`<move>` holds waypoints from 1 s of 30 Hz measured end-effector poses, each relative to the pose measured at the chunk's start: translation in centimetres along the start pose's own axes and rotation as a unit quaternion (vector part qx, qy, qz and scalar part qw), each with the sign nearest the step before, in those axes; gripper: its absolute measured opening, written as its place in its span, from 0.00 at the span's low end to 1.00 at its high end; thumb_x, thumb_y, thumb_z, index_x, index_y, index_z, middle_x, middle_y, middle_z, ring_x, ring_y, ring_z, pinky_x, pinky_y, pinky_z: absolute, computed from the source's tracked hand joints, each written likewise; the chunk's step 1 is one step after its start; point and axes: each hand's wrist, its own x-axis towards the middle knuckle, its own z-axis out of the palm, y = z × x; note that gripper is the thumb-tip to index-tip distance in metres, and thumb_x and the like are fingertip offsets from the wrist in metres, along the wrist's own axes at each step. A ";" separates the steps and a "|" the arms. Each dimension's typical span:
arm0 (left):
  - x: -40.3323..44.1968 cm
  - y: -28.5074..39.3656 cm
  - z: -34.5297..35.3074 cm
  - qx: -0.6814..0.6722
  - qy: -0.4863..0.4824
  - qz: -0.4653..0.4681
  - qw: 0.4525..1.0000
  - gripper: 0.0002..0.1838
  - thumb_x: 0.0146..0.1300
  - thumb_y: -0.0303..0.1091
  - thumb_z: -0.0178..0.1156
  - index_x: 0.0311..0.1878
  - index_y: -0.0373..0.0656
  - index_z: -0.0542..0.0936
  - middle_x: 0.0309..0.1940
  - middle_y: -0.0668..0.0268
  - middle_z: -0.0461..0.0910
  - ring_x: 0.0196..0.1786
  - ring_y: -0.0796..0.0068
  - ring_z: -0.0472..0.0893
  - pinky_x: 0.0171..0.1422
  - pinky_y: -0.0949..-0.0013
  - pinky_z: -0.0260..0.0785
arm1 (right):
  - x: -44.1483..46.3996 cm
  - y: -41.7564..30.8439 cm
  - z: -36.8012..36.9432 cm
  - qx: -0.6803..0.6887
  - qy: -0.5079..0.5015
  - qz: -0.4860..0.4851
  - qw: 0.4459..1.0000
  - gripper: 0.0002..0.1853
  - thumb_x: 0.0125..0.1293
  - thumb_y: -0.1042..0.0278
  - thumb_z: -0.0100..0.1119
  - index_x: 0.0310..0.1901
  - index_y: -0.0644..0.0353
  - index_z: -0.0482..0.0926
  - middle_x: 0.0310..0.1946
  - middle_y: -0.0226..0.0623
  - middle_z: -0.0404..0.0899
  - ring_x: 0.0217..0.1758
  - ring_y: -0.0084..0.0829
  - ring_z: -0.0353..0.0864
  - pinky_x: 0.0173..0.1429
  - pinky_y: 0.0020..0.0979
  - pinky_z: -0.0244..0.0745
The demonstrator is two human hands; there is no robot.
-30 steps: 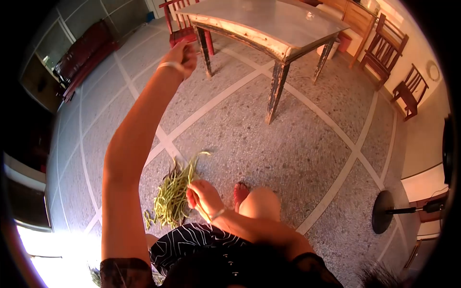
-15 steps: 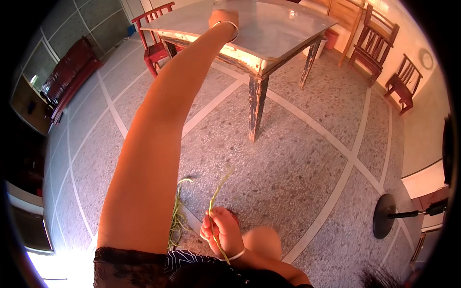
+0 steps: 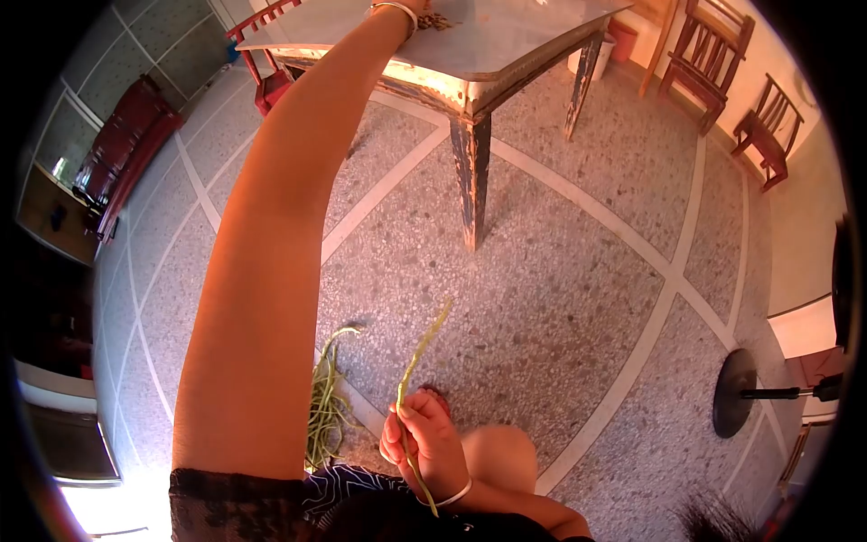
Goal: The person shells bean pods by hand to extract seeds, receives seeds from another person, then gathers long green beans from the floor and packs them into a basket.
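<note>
One long green bean point(image 3: 421, 350) stands up out of my right hand point(image 3: 424, 441), whose fingers are pinched round it above my knee. My left arm reaches far forward over the grey tabletop point(image 3: 479, 45). Only part of my left hand point(image 3: 417, 5) shows at the top edge of the view, and its fingers are cut off. Just right of it, a small pile of brown bits point(image 3: 435, 22) lies on the tabletop. A heap of long green beans point(image 3: 327, 406) is on the floor, partly hidden behind my left arm.
A worn table leg point(image 3: 470, 181) stands ahead. A red chair point(image 3: 271, 88) is at the table's left, and two wooden chairs point(image 3: 707, 63) are along the right wall. A red bench point(image 3: 135, 154) stands far left. A round black stand base point(image 3: 734, 394) sits at the right.
My left hand has moved up and forward from in front of the table to over its top. My right hand, with the bean, has moved right, away from the heap. The brown bits have come into view.
</note>
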 end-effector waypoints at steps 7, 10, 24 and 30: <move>6.3 -2.8 -2.0 0.553 0.091 0.241 0.793 0.10 0.56 0.38 0.53 0.32 0.43 0.80 0.30 0.62 0.80 0.34 0.70 0.79 0.36 0.67 0.72 | -0.2 -0.7 0.1 -0.010 0.003 0.006 1.000 0.03 0.64 0.70 0.45 0.34 0.58 0.66 0.21 0.33 0.69 0.19 0.23 0.64 0.26 0.24 0.59; 2.7 -0.7 -1.6 0.326 0.099 0.101 0.935 0.09 0.57 0.34 0.51 0.36 0.46 0.80 0.34 0.62 0.80 0.38 0.71 0.80 0.41 0.70 0.71 | -0.2 -0.4 -0.3 0.009 -0.020 -0.014 1.000 0.05 0.65 0.71 0.46 0.39 0.62 0.66 0.23 0.34 0.70 0.19 0.21 0.64 0.25 0.20 0.61; 5.0 -2.3 -3.0 0.211 0.074 0.158 0.962 0.12 0.59 0.36 0.47 0.38 0.43 0.79 0.37 0.60 0.80 0.38 0.64 0.79 0.37 0.64 0.71 | -0.6 0.4 -0.2 -0.004 -0.025 -0.025 0.999 0.05 0.65 0.71 0.45 0.39 0.62 0.66 0.23 0.33 0.69 0.20 0.19 0.63 0.25 0.19 0.61; 7.6 -4.5 -2.3 -0.104 0.083 0.104 0.986 0.14 0.58 0.32 0.44 0.44 0.41 0.75 0.33 0.58 0.79 0.32 0.65 0.78 0.35 0.65 0.71 | -0.5 0.8 -0.2 -0.013 -0.026 -0.026 0.999 0.05 0.65 0.70 0.45 0.39 0.61 0.66 0.23 0.32 0.69 0.20 0.18 0.63 0.25 0.18 0.61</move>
